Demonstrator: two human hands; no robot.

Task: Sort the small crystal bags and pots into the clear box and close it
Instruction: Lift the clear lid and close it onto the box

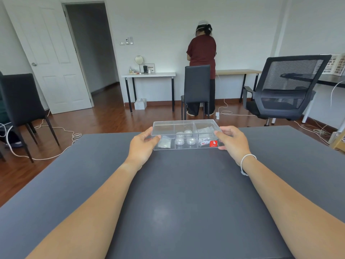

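Flanking clear box [186,128], both hands

Dark grey table [186,193]; mesh office chair [283,86]; 2 black chairs; person in maroon shirt [202,51] facing away; white door [50,53]; floor cables.

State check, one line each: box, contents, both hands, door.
clear plastic compartment box: on the dark grey table, lid apparently on
small round clear pots: four, in the middle compartment
small clear crystal bags: inside, in the left and right compartments
red sticker: at the box's near right corner
left hand: gripping the box's left end
right hand: gripping the box's right end
white panelled door: open
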